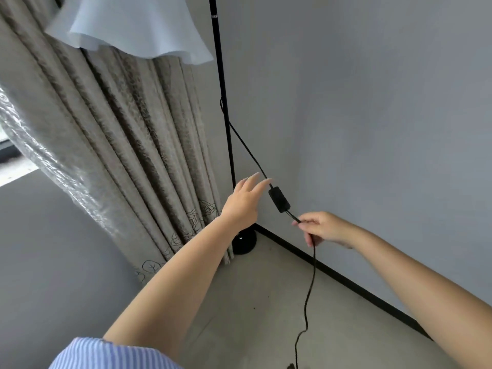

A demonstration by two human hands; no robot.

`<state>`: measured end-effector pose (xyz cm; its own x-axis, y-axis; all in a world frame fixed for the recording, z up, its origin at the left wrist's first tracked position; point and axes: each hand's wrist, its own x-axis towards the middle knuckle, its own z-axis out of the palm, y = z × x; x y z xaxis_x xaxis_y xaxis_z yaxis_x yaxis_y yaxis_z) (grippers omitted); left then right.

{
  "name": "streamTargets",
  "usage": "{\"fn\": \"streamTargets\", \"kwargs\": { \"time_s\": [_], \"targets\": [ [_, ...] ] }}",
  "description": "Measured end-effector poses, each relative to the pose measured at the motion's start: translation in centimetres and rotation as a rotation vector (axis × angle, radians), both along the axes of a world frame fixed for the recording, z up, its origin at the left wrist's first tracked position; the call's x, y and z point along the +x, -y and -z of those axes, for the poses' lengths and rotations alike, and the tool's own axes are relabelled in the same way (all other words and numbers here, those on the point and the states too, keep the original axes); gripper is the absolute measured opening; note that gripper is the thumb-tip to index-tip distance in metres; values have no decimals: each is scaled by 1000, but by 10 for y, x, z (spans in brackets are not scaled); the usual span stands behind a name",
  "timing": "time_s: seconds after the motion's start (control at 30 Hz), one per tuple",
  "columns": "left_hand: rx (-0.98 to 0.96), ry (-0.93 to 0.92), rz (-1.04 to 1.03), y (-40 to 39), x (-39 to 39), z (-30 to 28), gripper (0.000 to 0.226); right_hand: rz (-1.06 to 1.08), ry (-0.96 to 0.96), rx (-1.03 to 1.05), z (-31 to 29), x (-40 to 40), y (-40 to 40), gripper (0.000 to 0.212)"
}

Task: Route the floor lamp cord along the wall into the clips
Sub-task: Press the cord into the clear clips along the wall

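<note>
A black floor lamp pole stands in the corner on a round black base, under a white pleated shade. Its black cord leaves the pole and slants down to an inline switch box. My right hand is shut on the cord just below the switch, and the rest of the cord hangs down to the floor. My left hand is open, fingers spread, its fingertips at the cord just above the switch. No clips are visible on the wall.
A grey wall with a black skirting board runs to the right. Patterned beige curtains hang at the left of the lamp. The floor is pale. A striped blue sleeve shows at the bottom left.
</note>
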<state>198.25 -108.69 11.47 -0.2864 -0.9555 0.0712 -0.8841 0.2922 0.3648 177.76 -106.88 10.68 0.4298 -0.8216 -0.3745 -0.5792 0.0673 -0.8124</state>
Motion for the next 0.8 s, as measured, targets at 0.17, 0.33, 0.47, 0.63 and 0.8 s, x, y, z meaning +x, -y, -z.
{"fn": "streamTargets", "kwargs": {
  "time_s": [0.17, 0.33, 0.47, 0.63, 0.8],
  "targets": [
    [-120, 257, 203, -11, -30, 7, 55, -55, 66, 155, -10, -34, -26, 26],
    [-254, 248, 351, -15, -45, 20, 23, -56, -37, 231, -3, -52, -43, 20],
    [-210, 328, 410, -1, -56, 31, 21, -35, -124, 245, 3, -75, -42, 25],
    [99, 455, 364, 33, -81, 49, 23, 186, -252, -6, 25, -110, -14, 19],
    [260, 567, 484, 80, -124, 76, 24, 255, -239, 8, 58, -125, 38, 25]
  ]
}}
